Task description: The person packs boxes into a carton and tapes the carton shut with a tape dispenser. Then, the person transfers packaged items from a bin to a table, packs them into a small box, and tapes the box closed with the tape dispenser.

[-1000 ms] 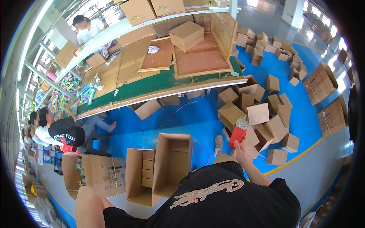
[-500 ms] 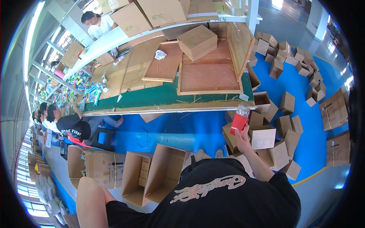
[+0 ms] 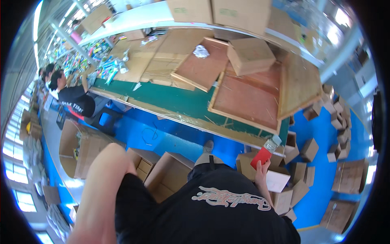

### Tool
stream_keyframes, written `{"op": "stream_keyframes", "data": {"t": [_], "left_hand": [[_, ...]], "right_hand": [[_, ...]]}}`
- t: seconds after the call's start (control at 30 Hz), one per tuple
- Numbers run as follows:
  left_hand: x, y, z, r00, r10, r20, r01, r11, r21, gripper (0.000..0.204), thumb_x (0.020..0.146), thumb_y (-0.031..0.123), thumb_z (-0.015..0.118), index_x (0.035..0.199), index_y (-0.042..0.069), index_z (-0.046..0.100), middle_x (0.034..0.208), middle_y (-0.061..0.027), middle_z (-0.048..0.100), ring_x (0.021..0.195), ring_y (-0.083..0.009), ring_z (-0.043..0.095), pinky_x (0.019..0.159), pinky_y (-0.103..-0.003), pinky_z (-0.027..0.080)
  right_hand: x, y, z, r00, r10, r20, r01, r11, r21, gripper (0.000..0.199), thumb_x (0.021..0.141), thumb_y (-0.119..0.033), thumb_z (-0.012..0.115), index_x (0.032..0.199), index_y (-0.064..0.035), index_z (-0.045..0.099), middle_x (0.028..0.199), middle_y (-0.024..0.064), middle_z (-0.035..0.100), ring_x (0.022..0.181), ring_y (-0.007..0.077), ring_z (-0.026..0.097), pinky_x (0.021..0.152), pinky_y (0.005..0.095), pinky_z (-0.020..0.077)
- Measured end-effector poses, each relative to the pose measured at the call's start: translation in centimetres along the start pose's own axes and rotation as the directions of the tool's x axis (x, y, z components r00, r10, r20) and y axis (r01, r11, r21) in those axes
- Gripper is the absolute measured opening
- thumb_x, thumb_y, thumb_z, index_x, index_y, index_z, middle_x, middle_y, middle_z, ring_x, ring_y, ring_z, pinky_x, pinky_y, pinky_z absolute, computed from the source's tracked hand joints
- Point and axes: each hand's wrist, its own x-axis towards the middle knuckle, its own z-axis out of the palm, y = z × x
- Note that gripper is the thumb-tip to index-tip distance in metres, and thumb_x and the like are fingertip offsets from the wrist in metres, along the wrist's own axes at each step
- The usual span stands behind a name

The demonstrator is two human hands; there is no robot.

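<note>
The right hand (image 3: 262, 167) is closed around the lower end of a red packet (image 3: 265, 153) with a clear top, holding it up just below the near edge of the table (image 3: 178, 101). Only the left upper arm shows at lower left; the left hand is out of frame. Open boxes (image 3: 168, 179) stand on the blue floor (image 3: 162, 138) at the person's feet, partly hidden by the black shirt (image 3: 211, 207). Farther off, a shallow wooden tray (image 3: 248, 99) lies on the table, with a closed carton (image 3: 250, 55) behind it.
</note>
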Motion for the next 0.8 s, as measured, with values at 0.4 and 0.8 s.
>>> {"op": "stream_keyframes", "data": {"t": [0.4, 0.8], "left_hand": [[-40.5, -1.0, 8.6, -0.08, -0.777, 0.625, 0.728, 0.383, 0.569, 0.014, 0.085, 0.021, 0.065, 0.092, 0.011, 0.06, 0.082, -0.0074, 0.055, 0.084, -0.026, 0.059, 0.078, -0.041, 0.045], [-40.8, 8.2, -0.3, -0.742, -0.638, 0.208, 0.454, -0.248, 0.856, 0.027, 0.092, 0.033, 0.059, 0.108, 0.011, 0.065, 0.104, -0.0109, 0.065, 0.101, -0.0309, 0.062, 0.088, -0.043, 0.047]], "right_hand": [[13.4, -1.7, 8.6, 0.994, -0.106, 0.008, 0.095, 0.858, -0.504, 0.061, 0.098, -0.031, 0.055, 0.143, 0.0029, 0.029, 0.14, 0.0276, 0.042, 0.127, 0.0391, 0.047, 0.105, 0.0427, 0.0371], [28.3, 2.6, 10.6, 0.9, -0.362, 0.242, 0.375, 0.362, -0.853, 0.038, 0.086, 0.001, 0.061, 0.12, 0.0053, 0.047, 0.123, 0.0278, 0.053, 0.116, 0.0438, 0.052, 0.099, 0.0482, 0.0412]]}}
